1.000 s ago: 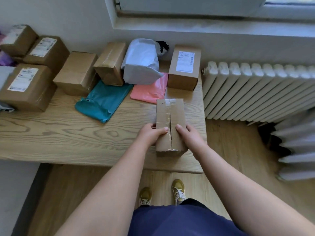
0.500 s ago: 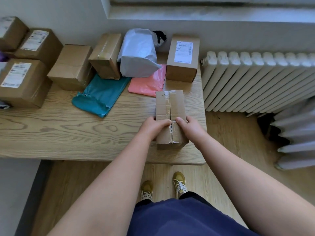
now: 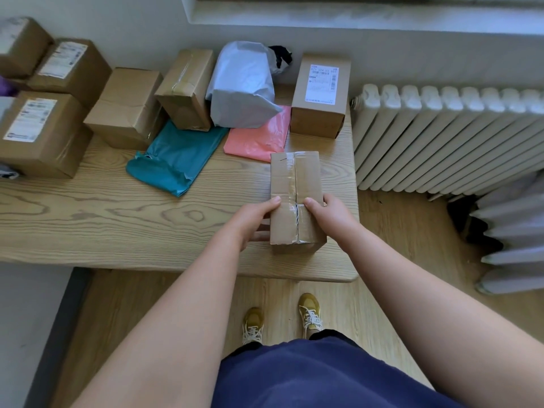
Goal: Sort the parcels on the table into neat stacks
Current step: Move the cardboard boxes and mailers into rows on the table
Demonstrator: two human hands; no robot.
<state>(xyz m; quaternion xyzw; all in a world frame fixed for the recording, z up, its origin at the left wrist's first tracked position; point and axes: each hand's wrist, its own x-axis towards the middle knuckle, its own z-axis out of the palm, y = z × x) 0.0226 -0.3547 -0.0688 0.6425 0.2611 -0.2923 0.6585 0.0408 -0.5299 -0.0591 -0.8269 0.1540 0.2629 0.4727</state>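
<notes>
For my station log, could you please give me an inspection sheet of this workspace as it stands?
Surface: wooden table, parcels crowd its back.
Job's things: taped box near the right end; labelled box behind it; teal bag, pink bag, grey bag; other boxes leftward.
Clutter: something black behind the grey bag, unidentifiable.
Grippers: left hand and right hand grip the taped box's sides.
Cables: nothing seen.
Surroundings: radiator at right, wooden floor below.

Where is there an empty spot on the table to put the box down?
The biggest bare stretch of table lies along the near edge, left of the taped box, in front of the teal bag. The back by the wall is crowded with boxes, the grey bag and pink bag.
</notes>
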